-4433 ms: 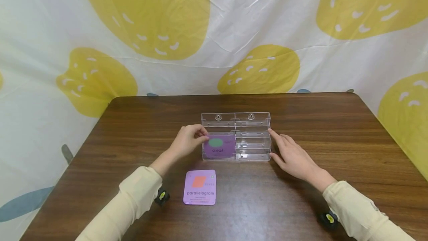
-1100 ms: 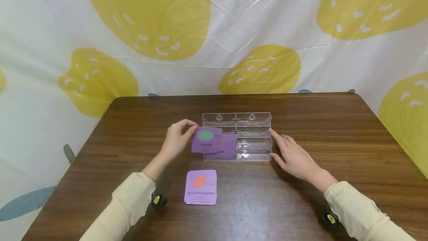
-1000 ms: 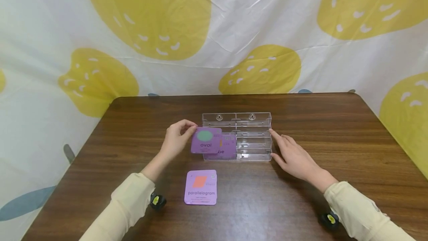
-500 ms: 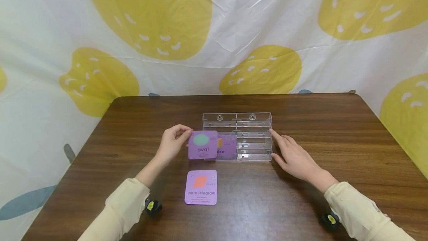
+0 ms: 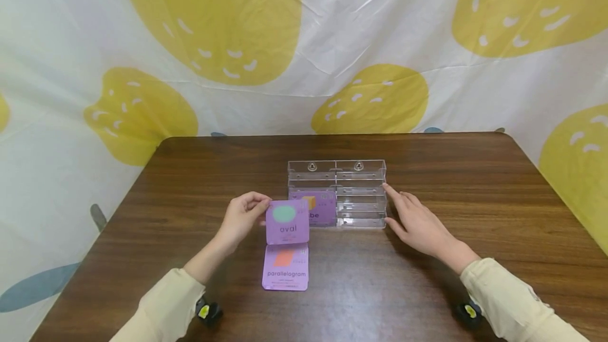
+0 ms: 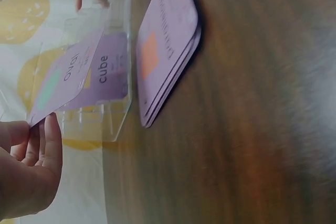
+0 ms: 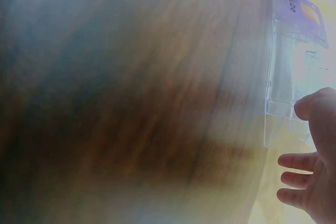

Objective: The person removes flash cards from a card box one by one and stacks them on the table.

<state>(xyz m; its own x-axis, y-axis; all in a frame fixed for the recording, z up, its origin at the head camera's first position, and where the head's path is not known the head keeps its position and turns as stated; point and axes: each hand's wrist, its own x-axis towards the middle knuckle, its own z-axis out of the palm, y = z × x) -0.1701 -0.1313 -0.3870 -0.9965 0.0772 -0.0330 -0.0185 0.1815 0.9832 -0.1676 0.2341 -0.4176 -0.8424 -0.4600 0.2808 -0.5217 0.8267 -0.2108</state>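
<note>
My left hand [image 5: 243, 219] pinches the upper left corner of a purple oval card [image 5: 287, 232], between thumb and fingers. In the head view that card overlaps the top of a small stack of purple cards [image 5: 285, 278] on the table, the uppermost reading parallelogram. A cube card [image 5: 324, 210] stands in the lower left pocket of a clear acrylic card rack [image 5: 361, 222]. My right hand [image 5: 418, 223] touches the rack's right side with its fingertips, fingers mostly straight. The left wrist view shows the oval card [image 6: 68, 74] tilted in front of the rack.
The wooden table [image 5: 404, 300] reaches back to a white curtain [image 5: 266, 110] printed with yellow lemons. Dark wrist cameras, such as the left one [image 5: 207, 311], hang under both cuffs.
My left hand has lifted the oval card off the rack's lower left pocket, uncovering the cube card, and carried it toward me to the stack. My right hand stays at the rack.
</note>
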